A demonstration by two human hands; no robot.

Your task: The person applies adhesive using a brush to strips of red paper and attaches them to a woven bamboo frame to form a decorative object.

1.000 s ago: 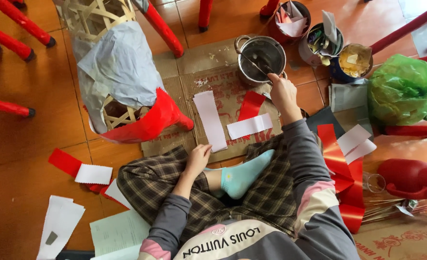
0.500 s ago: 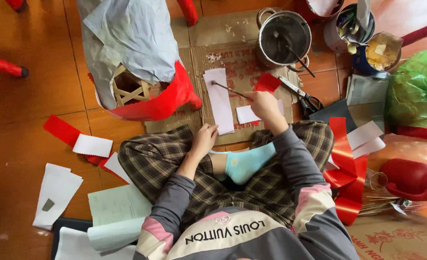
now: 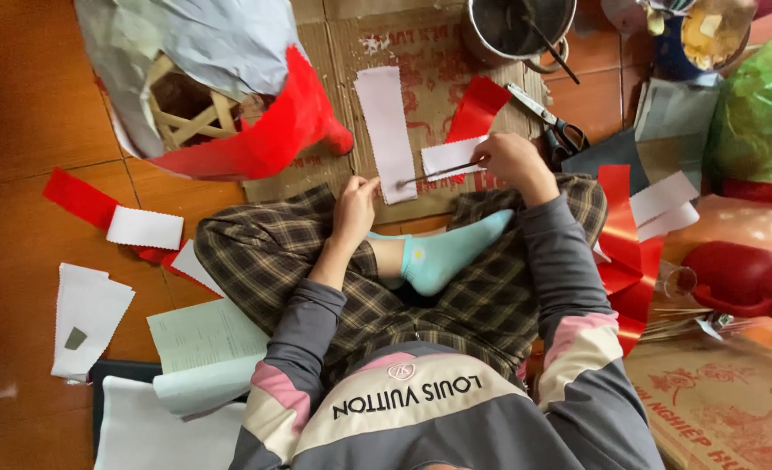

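Two hands work over flattened cardboard [image 3: 421, 78] on the floor, head view. Left hand [image 3: 354, 202], fingers pinching, pins the long white paper strip's [image 3: 388, 130] lower edge flat; right hand [image 3: 512, 161], fingers closed round a thin stick [image 3: 438, 172], lays its tip on that strip, near the smaller white piece [image 3: 451, 157].

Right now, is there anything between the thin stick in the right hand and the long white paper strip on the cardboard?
Nothing visible: the stick in the right hand already reaches the strip.
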